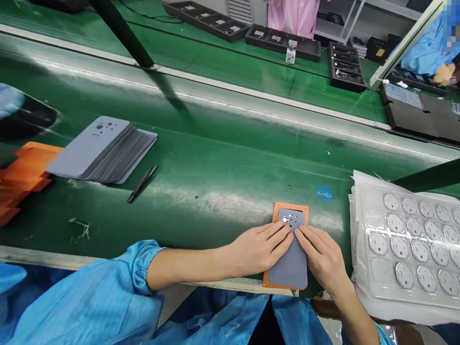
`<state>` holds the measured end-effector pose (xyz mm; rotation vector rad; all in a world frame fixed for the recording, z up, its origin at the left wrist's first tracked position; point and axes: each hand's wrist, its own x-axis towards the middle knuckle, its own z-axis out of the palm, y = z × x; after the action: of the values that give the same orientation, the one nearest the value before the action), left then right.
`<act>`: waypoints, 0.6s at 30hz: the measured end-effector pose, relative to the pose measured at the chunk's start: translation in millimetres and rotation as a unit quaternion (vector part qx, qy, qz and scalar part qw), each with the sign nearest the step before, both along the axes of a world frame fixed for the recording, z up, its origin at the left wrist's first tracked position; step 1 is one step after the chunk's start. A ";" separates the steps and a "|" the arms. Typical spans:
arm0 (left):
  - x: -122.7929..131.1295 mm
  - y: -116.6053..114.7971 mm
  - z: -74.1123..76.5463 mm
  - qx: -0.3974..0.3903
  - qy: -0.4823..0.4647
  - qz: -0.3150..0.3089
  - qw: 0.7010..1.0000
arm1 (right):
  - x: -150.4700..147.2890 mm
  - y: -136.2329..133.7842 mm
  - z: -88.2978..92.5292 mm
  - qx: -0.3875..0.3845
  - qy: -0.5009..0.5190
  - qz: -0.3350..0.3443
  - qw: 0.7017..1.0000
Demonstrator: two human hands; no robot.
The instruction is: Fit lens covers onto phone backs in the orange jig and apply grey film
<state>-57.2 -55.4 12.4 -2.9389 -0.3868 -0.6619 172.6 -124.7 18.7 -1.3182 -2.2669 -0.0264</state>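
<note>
A grey-blue phone back cover (289,263) with several small holes near its top lies in an orange fixture (302,210) at the bench's front edge. My left hand (264,244) rests across its upper part, fingers stretched out flat and their tips beside the holes. From the other side my right hand (321,251) lies along the cover's right edge, fingers extended and tips close to the same holes. Neither hand is wrapped round anything. The fingers hide part of the cover's middle.
A fanned stack of matching covers (104,151) lies left, with black tweezers (143,184) beside it and orange fixtures (30,167) further left. On the right, a clear plastic tray (383,266) holds round silvery parts. Black trays (347,67) line the bench beyond; co-workers stand there.
</note>
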 end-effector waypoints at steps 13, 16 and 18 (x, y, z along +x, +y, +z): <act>0.8 12.7 -22.1 -0.073 0.017 0.038 0.996 | 11.6 7.9 -11.1 -0.022 -0.077 0.046 0.996; 0.5 11.5 -21.9 -0.117 0.047 0.040 0.991 | 8.8 9.7 -11.7 -0.046 -0.117 0.043 0.991; 0.7 10.7 -21.1 -0.136 0.056 0.033 0.989 | 6.7 10.7 -11.6 -0.078 -0.134 0.037 0.987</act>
<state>-56.6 -44.7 -8.7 -3.1823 -0.6057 -0.4669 179.3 -113.9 7.1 -1.3790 -2.5891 -0.0010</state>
